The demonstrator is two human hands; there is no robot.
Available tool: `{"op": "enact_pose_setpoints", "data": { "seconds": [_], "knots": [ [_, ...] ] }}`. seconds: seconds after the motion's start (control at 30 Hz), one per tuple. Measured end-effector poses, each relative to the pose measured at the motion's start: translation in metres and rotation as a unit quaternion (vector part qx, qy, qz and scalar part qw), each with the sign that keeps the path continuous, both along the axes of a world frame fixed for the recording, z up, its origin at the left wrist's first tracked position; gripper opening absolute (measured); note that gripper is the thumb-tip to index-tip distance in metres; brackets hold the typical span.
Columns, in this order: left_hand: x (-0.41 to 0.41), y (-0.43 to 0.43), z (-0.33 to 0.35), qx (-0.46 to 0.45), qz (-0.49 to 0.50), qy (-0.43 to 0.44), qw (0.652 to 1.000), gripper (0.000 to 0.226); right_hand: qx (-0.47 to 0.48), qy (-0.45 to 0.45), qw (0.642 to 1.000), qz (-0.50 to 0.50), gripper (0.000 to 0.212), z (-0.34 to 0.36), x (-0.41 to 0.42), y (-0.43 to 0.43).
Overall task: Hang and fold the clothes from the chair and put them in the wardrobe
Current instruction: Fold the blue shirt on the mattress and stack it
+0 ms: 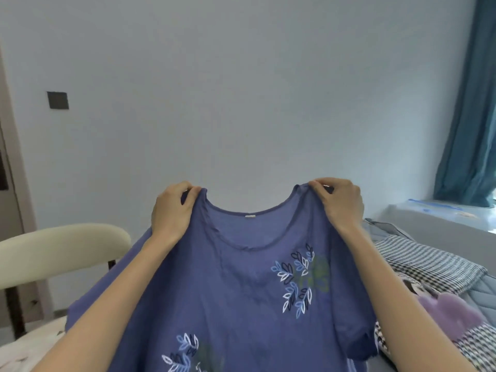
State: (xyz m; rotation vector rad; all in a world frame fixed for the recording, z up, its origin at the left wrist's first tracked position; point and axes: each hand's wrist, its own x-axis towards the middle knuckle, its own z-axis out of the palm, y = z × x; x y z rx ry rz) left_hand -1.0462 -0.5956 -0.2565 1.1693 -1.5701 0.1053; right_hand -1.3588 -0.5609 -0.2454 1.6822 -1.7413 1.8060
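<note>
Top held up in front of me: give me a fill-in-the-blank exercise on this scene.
1. The left hand and right hand hold up a ____ top.
2. The top is printed with ____.
3. The chair stands to the ____ of the top.
Missing words: blue; leaves; left.

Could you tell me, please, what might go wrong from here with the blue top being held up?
1. The left hand and right hand pinch only the shoulder edges of the blue top, so one side could slip and droop.
2. Its hem hangs out of view, so it might snag or bunch when laid down.
</note>
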Motion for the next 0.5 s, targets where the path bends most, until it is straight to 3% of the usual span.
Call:
{"op": "enact_pose_setpoints", "data": {
  "seconds": [0.27,0.5],
  "knots": [
    [-0.033,-0.062,-0.160,0.205,-0.009,-0.045,0.978,0.023,0.222,0.017,0.974,-0.031,0.018,-0.143,-0.028,-0.046],
    [-0.049,-0.104,-0.229,0.285,0.002,-0.072,0.956,0.022,0.295,0.018,0.955,-0.031,0.018,-0.218,-0.043,-0.089]
  ]
}}
